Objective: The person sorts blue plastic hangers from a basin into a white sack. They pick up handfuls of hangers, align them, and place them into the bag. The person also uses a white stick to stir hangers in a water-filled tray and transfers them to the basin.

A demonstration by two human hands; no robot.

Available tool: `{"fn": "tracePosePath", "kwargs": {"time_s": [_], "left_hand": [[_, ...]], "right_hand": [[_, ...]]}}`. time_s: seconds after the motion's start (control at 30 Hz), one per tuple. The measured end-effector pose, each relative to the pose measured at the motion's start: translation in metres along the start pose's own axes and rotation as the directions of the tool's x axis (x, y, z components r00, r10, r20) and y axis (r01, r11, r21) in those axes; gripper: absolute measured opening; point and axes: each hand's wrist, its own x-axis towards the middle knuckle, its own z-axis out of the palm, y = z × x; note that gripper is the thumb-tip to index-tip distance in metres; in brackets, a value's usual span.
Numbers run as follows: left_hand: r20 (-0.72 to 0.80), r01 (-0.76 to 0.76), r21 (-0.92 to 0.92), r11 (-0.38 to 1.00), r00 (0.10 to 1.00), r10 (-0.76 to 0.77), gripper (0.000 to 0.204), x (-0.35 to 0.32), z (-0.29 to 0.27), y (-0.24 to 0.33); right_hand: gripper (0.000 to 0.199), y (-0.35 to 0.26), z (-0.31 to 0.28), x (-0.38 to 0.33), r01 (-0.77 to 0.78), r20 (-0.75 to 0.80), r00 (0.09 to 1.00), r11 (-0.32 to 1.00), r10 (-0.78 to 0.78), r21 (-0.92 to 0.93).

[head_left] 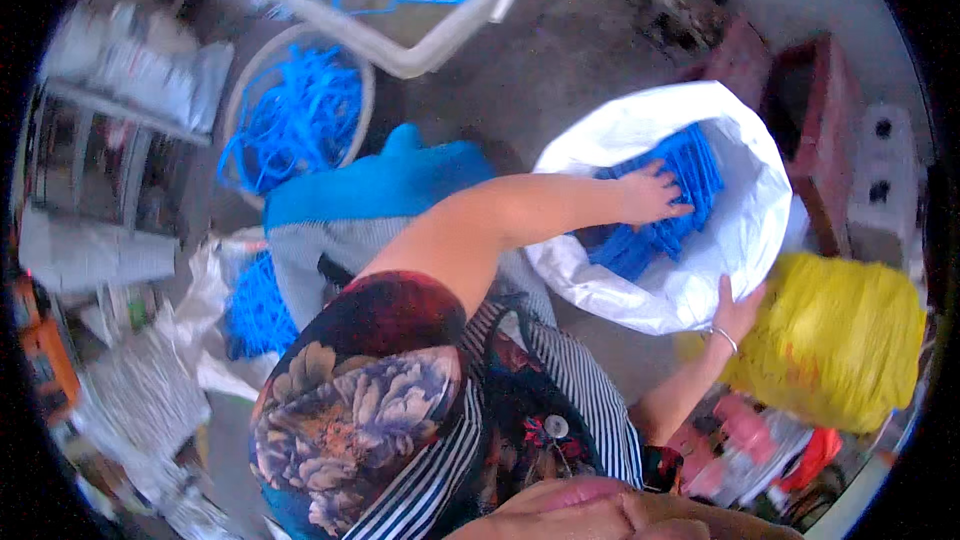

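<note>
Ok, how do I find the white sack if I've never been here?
Find the big yellow bundle on the right. Just up and left of it is the white sack, wide open, with blue pieces inside. A tub up left holds blue stuff too, but only this sack has the left hand inside and the right hand at its rim.

To my right I am seeing a yellow bundle (pixel 835 340) sitting near something red (pixel 815 460); farther off, a dark-red box (pixel 835 130) is standing beside a white panel (pixel 880 160); to my left a grey rack (pixel 130 112) is standing; ahead, a pale angled bar (pixel 405 62) is jutting toward me.
</note>
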Motion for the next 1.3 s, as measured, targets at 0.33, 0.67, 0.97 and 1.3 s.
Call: {"fn": "tracePosePath", "kwargs": {"time_s": [0.33, 0.67, 0.97, 1.3], "left_hand": [[-0.522, 0.394, -0.087, 0.915, 0.764, -0.378, 0.044, -0.277, -0.142, -0.083], [0.371, -0.49, -0.872, 0.008, -0.67, -0.643, 0.024, -0.694, -0.054, -0.093], [0.438, 0.02, -0.89, -0.456, -0.242, -0.866, 0.027, -0.764, 0.099, -0.119], [0.407, 0.013, -0.906, -0.423, -0.242, -0.881, 0.029, -0.777, 0.082, -0.057]], "right_hand": [[0.043, -0.237, -0.021, -0.053, 0.639, -0.04, 0.753, 0.745, -0.656, -0.191], [0.034, -0.433, 0.255, -0.148, 0.985, 0.656, -0.145, -0.043, -0.741, 0.169], [0.046, -0.443, 0.565, -0.27, 0.852, 0.856, -0.188, 0.354, -0.482, 0.386], [0.08, -0.509, 0.502, 0.007, 0.504, 0.232, 0.862, 0.815, -0.451, -0.286]]}}
